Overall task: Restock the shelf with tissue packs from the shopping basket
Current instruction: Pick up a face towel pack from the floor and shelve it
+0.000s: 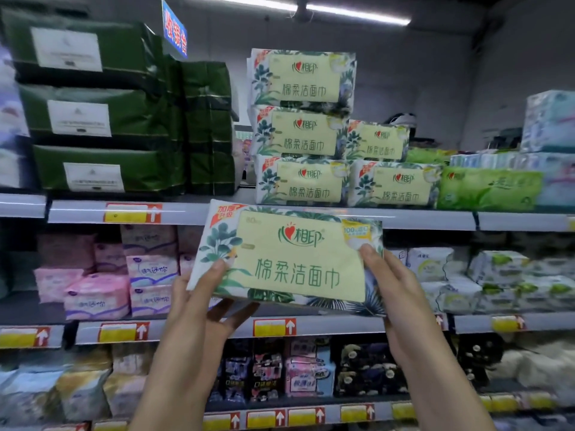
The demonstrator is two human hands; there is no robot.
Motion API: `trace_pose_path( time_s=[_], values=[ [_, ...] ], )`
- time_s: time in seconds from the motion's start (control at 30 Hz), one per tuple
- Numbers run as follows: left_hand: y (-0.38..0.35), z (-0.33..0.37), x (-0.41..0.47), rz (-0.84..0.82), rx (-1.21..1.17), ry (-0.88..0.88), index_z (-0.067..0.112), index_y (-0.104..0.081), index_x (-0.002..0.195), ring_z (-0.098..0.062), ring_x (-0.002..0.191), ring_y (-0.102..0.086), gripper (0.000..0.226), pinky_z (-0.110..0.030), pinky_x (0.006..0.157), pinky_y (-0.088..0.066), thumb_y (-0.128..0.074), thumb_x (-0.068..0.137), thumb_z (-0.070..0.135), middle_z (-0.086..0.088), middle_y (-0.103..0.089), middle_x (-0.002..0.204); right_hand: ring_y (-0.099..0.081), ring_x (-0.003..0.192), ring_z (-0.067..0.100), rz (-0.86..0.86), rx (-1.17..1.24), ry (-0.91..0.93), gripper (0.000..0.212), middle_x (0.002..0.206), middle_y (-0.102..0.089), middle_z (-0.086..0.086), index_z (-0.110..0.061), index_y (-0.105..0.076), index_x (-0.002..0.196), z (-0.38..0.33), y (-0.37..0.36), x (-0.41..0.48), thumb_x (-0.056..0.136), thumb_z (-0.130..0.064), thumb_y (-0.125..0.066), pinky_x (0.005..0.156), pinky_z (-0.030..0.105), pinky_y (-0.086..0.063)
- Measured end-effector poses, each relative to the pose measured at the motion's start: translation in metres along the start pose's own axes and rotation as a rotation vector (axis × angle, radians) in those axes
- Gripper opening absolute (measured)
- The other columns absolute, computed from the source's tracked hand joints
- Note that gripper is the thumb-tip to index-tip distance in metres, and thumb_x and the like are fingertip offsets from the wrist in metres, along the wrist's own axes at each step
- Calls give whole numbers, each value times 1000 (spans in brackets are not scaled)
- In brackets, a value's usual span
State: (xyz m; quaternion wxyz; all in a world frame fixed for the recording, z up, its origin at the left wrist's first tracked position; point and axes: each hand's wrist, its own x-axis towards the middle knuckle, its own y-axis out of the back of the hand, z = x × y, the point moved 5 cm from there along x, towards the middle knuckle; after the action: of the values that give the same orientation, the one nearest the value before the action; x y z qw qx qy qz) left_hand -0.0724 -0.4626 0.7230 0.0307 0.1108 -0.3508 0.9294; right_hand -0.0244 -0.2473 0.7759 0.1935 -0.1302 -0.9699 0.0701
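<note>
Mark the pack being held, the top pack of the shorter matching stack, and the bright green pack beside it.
held pack (289, 259): head view, middle of its yellow label.
shorter stack's top pack (378, 141): head view, its label centre.
bright green pack (488, 189): head view, front face centre.

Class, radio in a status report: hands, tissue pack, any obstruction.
Left hand, right hand both gripping tissue pack. Pack held at top shelf edge, not shelved. Space atop two-high matching stack; nothing in the way.
</note>
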Motion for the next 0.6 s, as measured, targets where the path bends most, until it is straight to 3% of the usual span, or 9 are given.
trace_pose_path(
  time_s=[0.13, 0.3, 0.37, 0.47, 0.6],
  values=[
    [-29, -14, 6, -22, -14, -9, 26, -47, 135, -32, 112, -63, 71, -45, 77, -57, -76, 71, 32, -7, -68, 119, -52, 65, -24, 10, 9, -14, 12, 61, -58, -43, -42, -54, 75, -3, 27, 16, 87, -39, -56, 82, 19, -34],
    [-61, -31, 14, -9, 2, -25, 19, -51, 130, -33, 110, -63, 65, -42, 73, -58, -69, 70, 32, -9, -69, 117, -52, 57, -27, -24, 15, 12, 8, 62, -60, -42, -42, -54, 82, -15, 57, 39, 89, -37, -54, 67, 18, -33],
    [-71, -36, 18, 8, 26, -33, 21, -53, 128, -33, 110, -63, 68, -43, 74, -57, -73, 65, 35, -10, -68, 119, -49, 54, -29, -18, 22, 22, 10, 58, -56, -44, -41, -51, 80, -18, 68, 48, 88, -38, -54, 69, 18, -34],
    [-86, -46, 25, 26, 28, -52, 22, -56, 125, -36, 111, -62, 65, -48, 79, -55, -80, 66, 33, -11, -67, 120, -55, 60, -26, -31, 51, 31, 7, 70, -63, -41, -42, -54, 80, -18, 86, 62, 85, -39, -57, 72, 17, -37],
    [-109, -59, 29, 20, 54, -83, 20, -55, 125, -34, 109, -64, 54, -53, 86, -52, -69, 74, 31, -12, -67, 119, -60, 78, -16, -51, 69, 28, 7, 72, -66, -37, -45, -60, 75, -18, 111, 74, 81, -41, -60, 84, 24, -41]
  ],
)
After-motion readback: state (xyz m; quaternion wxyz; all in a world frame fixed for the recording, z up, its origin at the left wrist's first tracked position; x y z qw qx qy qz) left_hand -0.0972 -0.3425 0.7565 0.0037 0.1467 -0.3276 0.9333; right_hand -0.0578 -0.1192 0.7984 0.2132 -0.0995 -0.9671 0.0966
